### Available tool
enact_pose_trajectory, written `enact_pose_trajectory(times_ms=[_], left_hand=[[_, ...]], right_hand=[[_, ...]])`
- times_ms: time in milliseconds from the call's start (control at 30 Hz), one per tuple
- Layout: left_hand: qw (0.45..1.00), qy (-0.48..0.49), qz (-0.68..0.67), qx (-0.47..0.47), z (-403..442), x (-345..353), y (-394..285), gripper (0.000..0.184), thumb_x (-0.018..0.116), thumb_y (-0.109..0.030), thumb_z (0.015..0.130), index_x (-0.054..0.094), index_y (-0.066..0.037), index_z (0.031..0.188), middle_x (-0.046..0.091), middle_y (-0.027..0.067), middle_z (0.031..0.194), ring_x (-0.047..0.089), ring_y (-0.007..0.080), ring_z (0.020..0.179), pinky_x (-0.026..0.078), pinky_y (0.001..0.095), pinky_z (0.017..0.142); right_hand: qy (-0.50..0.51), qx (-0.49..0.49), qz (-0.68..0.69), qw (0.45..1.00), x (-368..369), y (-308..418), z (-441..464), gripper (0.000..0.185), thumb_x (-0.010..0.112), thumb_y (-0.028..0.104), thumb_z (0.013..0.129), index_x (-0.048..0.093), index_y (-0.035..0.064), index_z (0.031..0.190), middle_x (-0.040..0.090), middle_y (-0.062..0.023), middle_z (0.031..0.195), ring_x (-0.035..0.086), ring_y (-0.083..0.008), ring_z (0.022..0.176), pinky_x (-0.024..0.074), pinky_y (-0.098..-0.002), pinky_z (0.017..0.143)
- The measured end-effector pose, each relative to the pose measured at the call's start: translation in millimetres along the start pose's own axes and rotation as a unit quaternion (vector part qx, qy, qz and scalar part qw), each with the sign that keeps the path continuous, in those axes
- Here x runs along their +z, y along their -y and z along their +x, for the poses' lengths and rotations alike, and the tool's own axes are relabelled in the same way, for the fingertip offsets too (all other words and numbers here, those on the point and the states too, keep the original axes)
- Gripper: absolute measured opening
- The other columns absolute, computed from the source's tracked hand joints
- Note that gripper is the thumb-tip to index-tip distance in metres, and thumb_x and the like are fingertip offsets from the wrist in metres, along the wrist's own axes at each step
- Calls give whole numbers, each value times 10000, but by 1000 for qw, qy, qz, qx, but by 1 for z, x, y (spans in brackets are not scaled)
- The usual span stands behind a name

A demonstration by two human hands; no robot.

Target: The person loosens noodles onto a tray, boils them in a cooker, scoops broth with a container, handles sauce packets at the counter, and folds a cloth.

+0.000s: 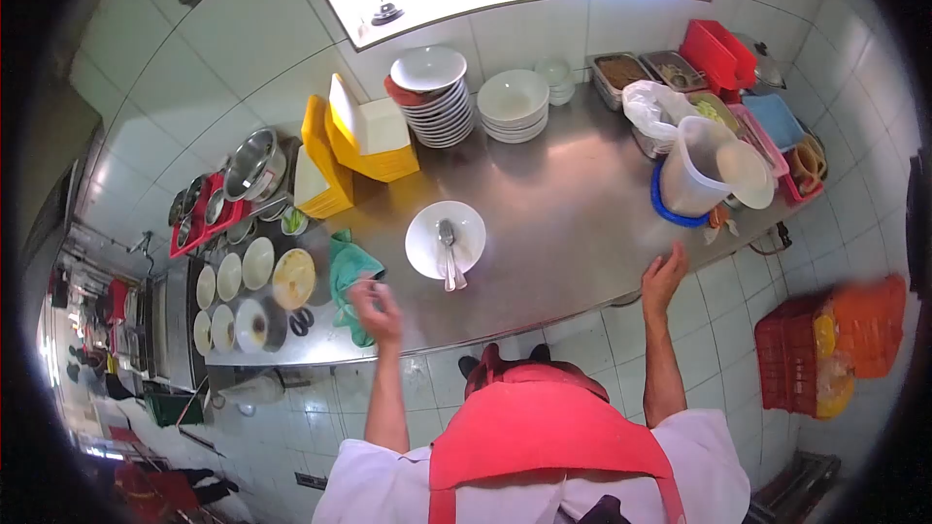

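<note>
My left hand (375, 308) is at the front edge of the steel table, in front of a crumpled green cloth (351, 272). Its fingers are loosely bent and apart, slightly blurred, with nothing seen in them; whether it touches the cloth I cannot tell. My right hand (664, 281) hovers by the table's front edge on the right, fingers spread and holding nothing. Between the hands, farther in, lies a white plate (419, 245) with spoons (448, 250) resting on it, handles toward me. Black-handled scissors (301, 321) lie left of the cloth.
Several small bowls (257, 264) stand at the left, near yellow boxes (383, 163). Stacked plates (439, 119) and white bowls (513, 102) line the wall. A translucent plastic jug (687, 170) and food trays (621, 75) occupy the right. Red crates (786, 354) sit on the floor.
</note>
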State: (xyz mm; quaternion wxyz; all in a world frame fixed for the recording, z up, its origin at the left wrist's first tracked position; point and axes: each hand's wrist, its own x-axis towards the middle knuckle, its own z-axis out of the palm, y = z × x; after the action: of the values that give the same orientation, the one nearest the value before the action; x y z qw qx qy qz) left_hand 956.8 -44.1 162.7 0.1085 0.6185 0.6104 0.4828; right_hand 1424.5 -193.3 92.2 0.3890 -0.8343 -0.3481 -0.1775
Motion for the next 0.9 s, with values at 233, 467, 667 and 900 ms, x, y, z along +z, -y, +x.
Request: enact_pose_trajectory(times_ms=[233, 467, 667, 900], left_hand=[[957, 76, 256, 111, 22, -9, 102, 411, 644, -180, 757, 558, -45, 1135, 513, 186, 1211, 433, 378, 1157, 350, 453, 965], [942, 275, -9, 194, -92, -3, 10, 250, 687, -88, 642, 641, -84, 888, 647, 101, 895, 596, 301, 865, 451, 391, 784], [737, 617, -266, 77, -128, 74, -123, 487, 632, -120, 835, 433, -32, 1271, 562, 190, 1157, 556, 258, 1069, 424, 372, 917], [603, 685, -408, -35, -116, 89, -156, 641, 563, -99, 891, 225, -53, 1433, 386, 143, 1401, 423, 229, 1244, 333, 360, 1037]], right_hand=[[72, -38, 39, 996, -19, 30, -27, 325, 489, -18, 825, 491, -18, 1150, 438, -223, 1244, 392, -393, 1180, 311, -483, 1000], [277, -38, 214, 936, -59, 64, -96, 160, 547, 43, 830, 589, 9, 980, 578, -157, 1041, 573, -327, 929, 470, -417, 790], [394, 418, 572, 586, -80, 130, -107, 322, 571, 199, 904, 476, 70, 1184, 586, -81, 1053, 581, -197, 906, 495, -354, 735], [268, 211, 429, 836, -71, 121, -68, 222, 684, 204, 808, 615, 18, 907, 578, -45, 707, 580, -184, 692, 464, -338, 650]])
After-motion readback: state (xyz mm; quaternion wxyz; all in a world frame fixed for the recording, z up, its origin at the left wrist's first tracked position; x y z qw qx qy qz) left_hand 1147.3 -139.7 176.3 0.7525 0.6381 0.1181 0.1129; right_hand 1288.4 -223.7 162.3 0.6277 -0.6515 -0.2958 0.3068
